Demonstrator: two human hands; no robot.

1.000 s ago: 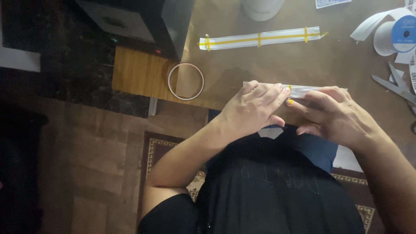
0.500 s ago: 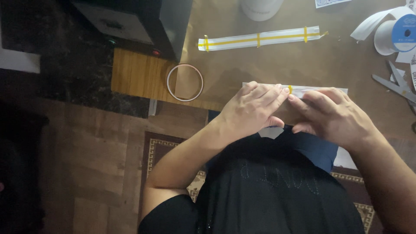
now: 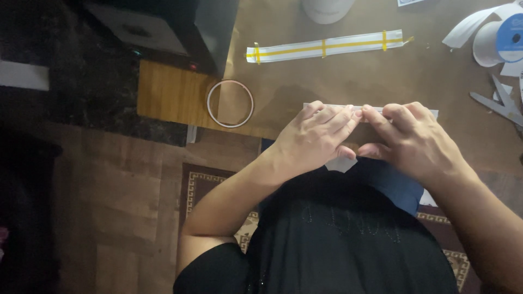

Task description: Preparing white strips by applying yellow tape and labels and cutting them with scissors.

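The desk [image 3: 447, 87] is brown, and near its far edge lies a long white strip [image 3: 326, 47] with a yellow line down it and yellow bands across. A white ring [image 3: 230, 103] sits at the desk's left edge, and a white tape roll [image 3: 498, 42] with a blue middle sits at the right edge. The rug [image 3: 204, 188] is dark red with a pale key pattern along its border.

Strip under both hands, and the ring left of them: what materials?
Strip: looks like thin white paper or fabric tape, matte; flat, crisp edge under the left hand and right hand. Ring: thin pale hoop, slight sheen, probably plastic or metal; cannot tell which.
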